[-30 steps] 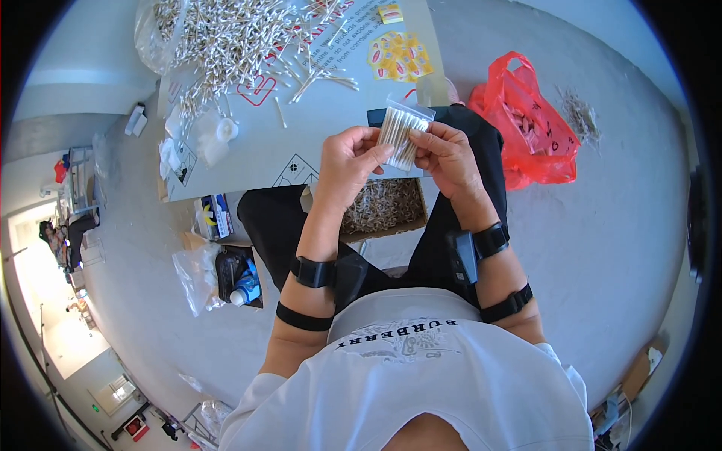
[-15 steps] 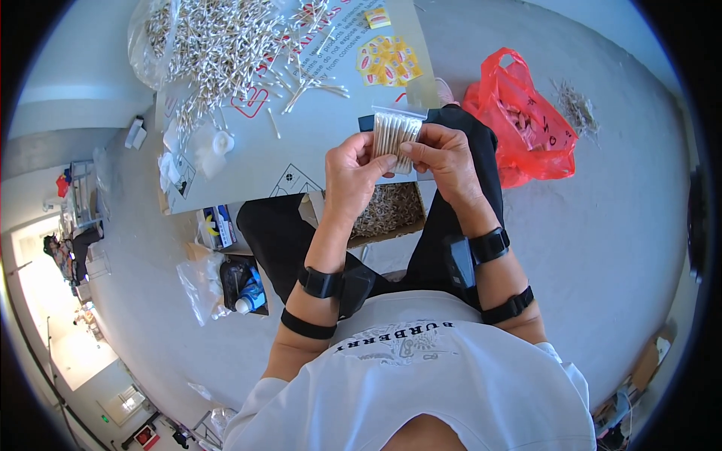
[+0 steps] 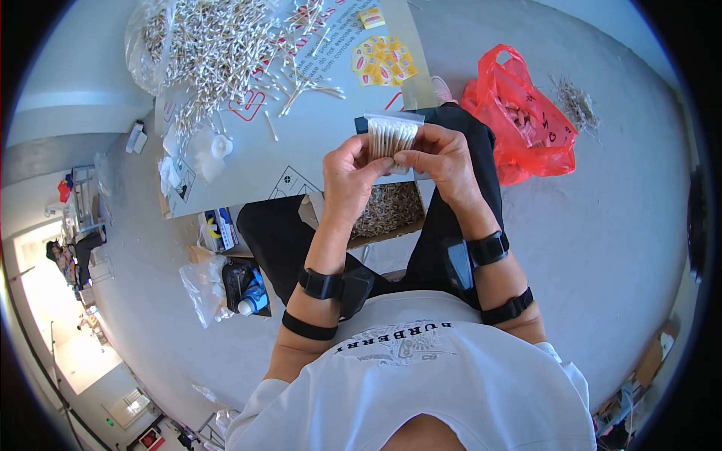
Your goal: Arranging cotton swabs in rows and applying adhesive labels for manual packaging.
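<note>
Bag of swabs [image 3: 392,138]: held up between two hands, above the seated person's lap.
Left hand [image 3: 349,177]: fingers pinch the bag's lower left side, thumb in front.
Right hand [image 3: 445,164]: fingers grip the right side, thumb pressed across the front.
Table [image 3: 244,169]: loose swabs [image 3: 214,56] lie heaped left of yellow packets [image 3: 384,62].
Floor [image 3: 579,248]: a red plastic bag [image 3: 553,161] sits at right.

1. Tabletop [image 3: 259,161]: red lettering [image 3: 318,18] and dark lettering [image 3: 337,46] in rows, a red heart-like mark [image 3: 246,105], and a black-lined sign [image 3: 288,182] along its near edge.
2. Yellow packets [image 3: 385,62] on the tabletop: red labels, too small to read.
3. Red bag [image 3: 555,160], right of the tabletop: black characters.
4. White shirt [image 3: 406,391], on the tabletop's near side: black capitals [image 3: 395,336] in an arc.
</note>
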Demonstrator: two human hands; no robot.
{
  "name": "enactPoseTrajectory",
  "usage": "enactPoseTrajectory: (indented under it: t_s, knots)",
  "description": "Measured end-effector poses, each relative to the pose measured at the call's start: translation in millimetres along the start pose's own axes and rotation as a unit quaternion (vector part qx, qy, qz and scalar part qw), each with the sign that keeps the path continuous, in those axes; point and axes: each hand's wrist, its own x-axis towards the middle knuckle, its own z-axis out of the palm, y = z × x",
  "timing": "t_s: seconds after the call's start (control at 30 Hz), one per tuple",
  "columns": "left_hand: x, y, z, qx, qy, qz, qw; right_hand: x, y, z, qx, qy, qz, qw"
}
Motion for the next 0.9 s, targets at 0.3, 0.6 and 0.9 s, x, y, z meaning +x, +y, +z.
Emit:
enactPoseTrajectory:
  t_s: [0.3, 0.6, 0.9]
  knots:
    - [0.2, 4.9, -0.9, 0.006, 0.033, 0.077, 0.996, -5.6, -10.3, 10.5, 0.001, -0.035, -0.063, 0.997]
    - [5.4, -14.2, -9.3, 0.181, 0.02, 0.075, 0.98, -4.8, -6.7, -7.1, -0.155, 0.018, -0.111, 0.982]
    - [7.2, -25.4, -30.9, 0.201, -0.015, -0.032, 0.979, 11.2, -38.1, -167.5, -0.386, 0.403, -0.119, 0.821]
